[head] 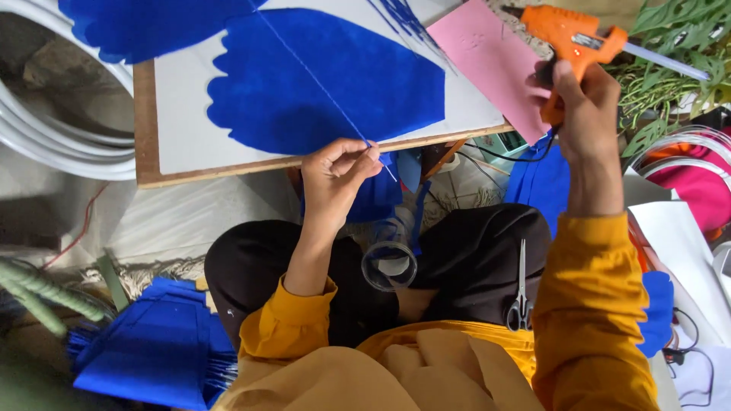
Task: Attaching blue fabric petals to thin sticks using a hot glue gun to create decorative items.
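My left hand pinches a thin white stick that runs diagonally up across a large blue feather-shaped cutout. The cutout lies on a white board with a wooden edge. My right hand is raised at the upper right, gripping an orange glue gun with a glue stick poking out of its back. The gun's black cord hangs down below the board. The nozzle points left over a pink paper sheet.
Scissors rest on my right thigh. A clear tape roll sits between my knees. Blue fringed paper pieces lie at lower left, white hoops at left, green leaves and more hoops at right.
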